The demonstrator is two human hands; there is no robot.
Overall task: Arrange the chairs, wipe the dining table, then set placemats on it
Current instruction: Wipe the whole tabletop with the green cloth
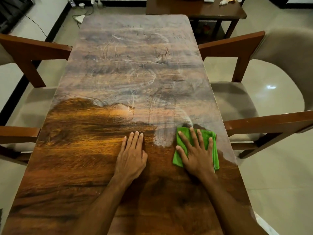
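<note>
A long wooden dining table (pixel 94 167) fills the view. Its far half is hazy with whitish smears; the near half shows dark glossy grain. A folded green cloth (pixel 183 135) lies on the table near the right edge. My right hand (pixel 197 153) presses flat on the cloth with fingers spread. My left hand (pixel 131 155) rests flat on the bare wood beside it, fingers straight and together. No placemats are in view.
A wooden armchair with a beige seat (pixel 240 99) stands at the table's right side, another (pixel 32 106) at its left. A dark side table (pixel 194 9) with small items stands beyond the far end. Cables lie on the tiled floor (pixel 79 17) at far left.
</note>
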